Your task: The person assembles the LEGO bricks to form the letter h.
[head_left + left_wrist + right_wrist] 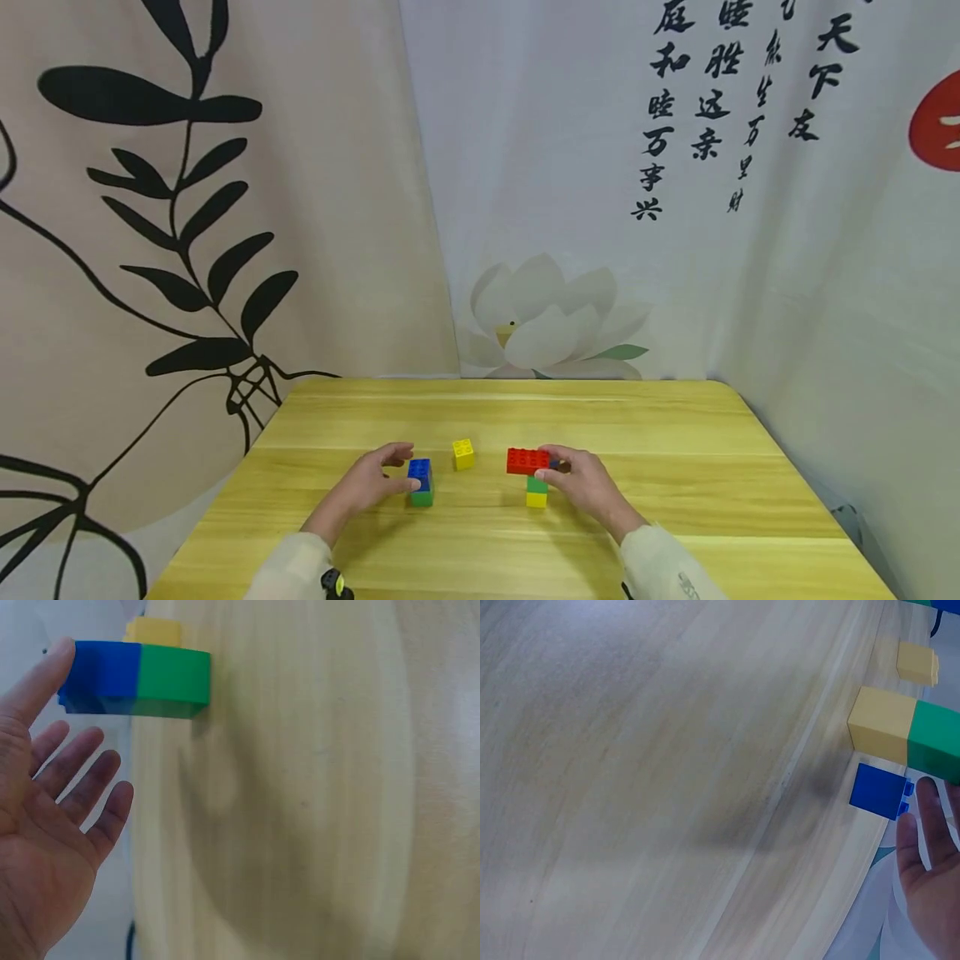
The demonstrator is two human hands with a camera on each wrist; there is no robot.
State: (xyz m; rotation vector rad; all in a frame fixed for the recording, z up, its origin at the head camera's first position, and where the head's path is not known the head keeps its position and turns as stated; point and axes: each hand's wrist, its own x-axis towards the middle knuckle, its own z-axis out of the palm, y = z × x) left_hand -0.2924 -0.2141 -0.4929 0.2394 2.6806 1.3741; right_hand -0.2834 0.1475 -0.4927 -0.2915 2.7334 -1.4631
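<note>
Head view: right grip [588, 483] pinches a red brick [527, 461]; left grip [369, 478], spread apart, touches a blue brick [420, 472].

On the yellow wood-grained table [480, 554], my right hand [588, 483] pinched a rectangular red plastic brick [527, 461] above a green-over-yellow plastic stack [536, 492]. At its nine o'clock, my left hand [367, 482] flanked a blue-over-green plastic stack [424, 486]; a yellow plastic brick [463, 455] stood at that stack's two o'clock.

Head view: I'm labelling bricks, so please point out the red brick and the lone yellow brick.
Red brick [528, 462]: head view, midway along its length.
Lone yellow brick [464, 459]: head view, on its front side.
</note>
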